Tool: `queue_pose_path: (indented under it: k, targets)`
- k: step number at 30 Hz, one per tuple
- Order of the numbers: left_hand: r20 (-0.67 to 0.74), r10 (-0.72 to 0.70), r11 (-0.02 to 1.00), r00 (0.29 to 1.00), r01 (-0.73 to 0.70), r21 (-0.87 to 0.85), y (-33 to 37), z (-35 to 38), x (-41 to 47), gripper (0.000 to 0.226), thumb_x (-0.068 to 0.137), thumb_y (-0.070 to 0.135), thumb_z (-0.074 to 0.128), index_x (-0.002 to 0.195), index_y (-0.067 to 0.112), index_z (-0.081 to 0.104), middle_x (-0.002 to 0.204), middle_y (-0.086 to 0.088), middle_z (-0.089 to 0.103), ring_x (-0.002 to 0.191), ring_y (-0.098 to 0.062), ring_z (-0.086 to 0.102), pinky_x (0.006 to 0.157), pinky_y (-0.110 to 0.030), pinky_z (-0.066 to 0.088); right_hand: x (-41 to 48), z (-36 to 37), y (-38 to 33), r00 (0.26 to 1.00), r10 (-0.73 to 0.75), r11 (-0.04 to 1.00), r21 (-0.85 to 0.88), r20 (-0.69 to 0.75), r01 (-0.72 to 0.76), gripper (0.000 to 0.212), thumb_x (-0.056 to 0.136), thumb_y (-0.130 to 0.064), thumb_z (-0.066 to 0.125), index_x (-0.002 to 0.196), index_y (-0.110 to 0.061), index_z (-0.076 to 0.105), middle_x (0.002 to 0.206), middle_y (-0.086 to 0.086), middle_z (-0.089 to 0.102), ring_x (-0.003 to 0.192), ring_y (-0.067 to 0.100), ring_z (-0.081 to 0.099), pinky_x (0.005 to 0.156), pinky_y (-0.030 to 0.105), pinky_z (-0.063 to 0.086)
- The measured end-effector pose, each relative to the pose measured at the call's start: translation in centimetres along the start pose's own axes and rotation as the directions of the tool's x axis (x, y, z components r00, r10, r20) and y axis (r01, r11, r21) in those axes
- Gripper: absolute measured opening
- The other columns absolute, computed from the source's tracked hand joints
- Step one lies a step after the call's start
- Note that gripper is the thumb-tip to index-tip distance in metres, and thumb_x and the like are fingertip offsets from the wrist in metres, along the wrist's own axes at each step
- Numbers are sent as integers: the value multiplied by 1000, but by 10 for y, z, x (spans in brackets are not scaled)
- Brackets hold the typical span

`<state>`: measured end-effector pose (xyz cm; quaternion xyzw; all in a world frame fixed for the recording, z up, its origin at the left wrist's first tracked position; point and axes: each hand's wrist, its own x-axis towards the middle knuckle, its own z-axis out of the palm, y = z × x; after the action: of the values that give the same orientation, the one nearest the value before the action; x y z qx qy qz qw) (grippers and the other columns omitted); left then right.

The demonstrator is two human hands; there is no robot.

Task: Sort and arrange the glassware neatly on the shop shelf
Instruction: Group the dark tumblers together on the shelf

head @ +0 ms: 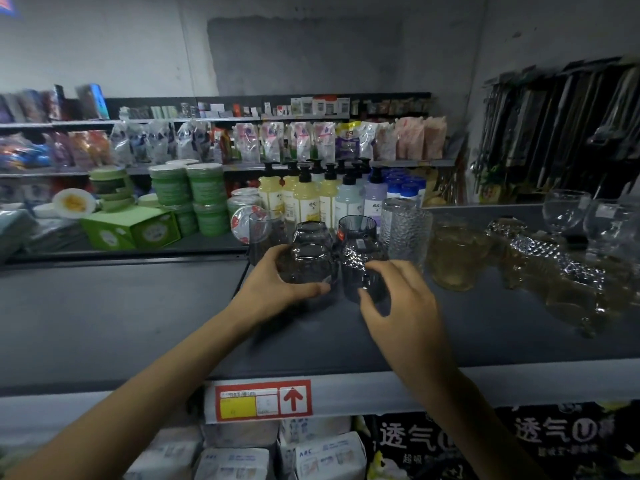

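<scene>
On the dark top shelf (138, 306) stand several glasses. My left hand (277, 285) grips a smoky grey rounded glass (308, 258), which seems to carry a second one stacked on top. My right hand (398, 303) reaches to a grey diamond-cut glass (363, 268), thumb and fingers curled around its lower part. Behind them stand two tall grey tumblers (265, 230) (356, 226) and a clear hammered tumbler (407, 230). To the right are an amber glass (453, 258), cut-crystal glasses lying in a row (543, 258) and clear stemmed bowls (564, 209).
A red and yellow price tag (259, 400) sits on the shelf's front edge. Packs of pads (277, 455) fill the shelf below. Beyond the shelf stand pump bottles (311, 195), green tubs (204, 188) and a green box (131, 226). The shelf's left half is bare.
</scene>
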<state>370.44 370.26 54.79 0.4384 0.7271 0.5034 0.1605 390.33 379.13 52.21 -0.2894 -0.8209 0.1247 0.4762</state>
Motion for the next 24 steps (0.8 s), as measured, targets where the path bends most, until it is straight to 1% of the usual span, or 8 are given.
queue_pose_path:
  k: [2,4,7,11,14,18,22,24]
  targets:
    - [-23,-5,1000,1000,5,15,1,-14,-11,116,52,57,95,150,26,41,130,5,63,115,-11,64,105,-42,54,-1,0,-10,995,-101,994,43,-3,101,35,88,-18,75,123,-17,67,117,-4,62,99,15,65,81,33,58]
    - [-97,30,998,995,-24,59,-3,-32,-27,97,64,53,93,146,30,47,126,9,64,110,-6,65,99,-37,57,-3,7,-28,988,-150,981,129,37,144,35,89,-22,74,124,-19,66,118,-7,61,102,12,63,84,33,57]
    - [-253,106,988,962,-72,138,-15,-69,-60,61,80,39,85,134,33,57,118,17,65,108,-1,64,95,-29,56,-6,31,-67,972,-185,954,263,142,144,40,89,-26,74,127,-24,64,122,-10,59,108,10,60,91,33,55]
    - [-422,191,958,886,-75,277,-53,-141,-118,41,86,31,81,124,32,66,113,16,70,105,4,65,92,-21,55,-12,76,-142,931,-250,907,400,265,130,41,92,-35,73,131,-31,60,129,-13,56,117,7,55,99,25,48]
    - [-509,208,923,835,6,386,-90,-211,-164,37,90,36,76,125,33,66,116,20,67,110,8,61,93,-15,51,-20,118,-214,867,-316,872,478,386,105,47,93,-44,70,137,-38,54,136,-19,51,122,2,50,104,21,43]
    - [-627,197,894,754,124,431,-143,-315,-213,44,91,56,66,130,35,61,123,15,65,115,4,59,98,-26,52,-25,191,-327,771,-401,847,520,495,107,54,91,-50,71,140,-41,49,144,-14,47,125,10,51,106,33,47]
    - [-730,233,822,643,272,501,-192,-420,-236,54,91,53,66,138,30,55,132,7,60,120,-9,57,99,-35,53,-18,282,-441,658,-475,839,526,585,139,63,87,-53,73,143,-36,49,142,-4,51,125,16,54,103,35,48]
    - [-760,266,756,593,361,546,-212,-469,-233,67,87,54,72,144,25,50,136,-1,56,124,-19,56,99,-41,53,-8,324,-489,640,-498,835,522,585,172,64,87,-48,74,143,-29,51,139,1,56,125,20,56,100,33,47]
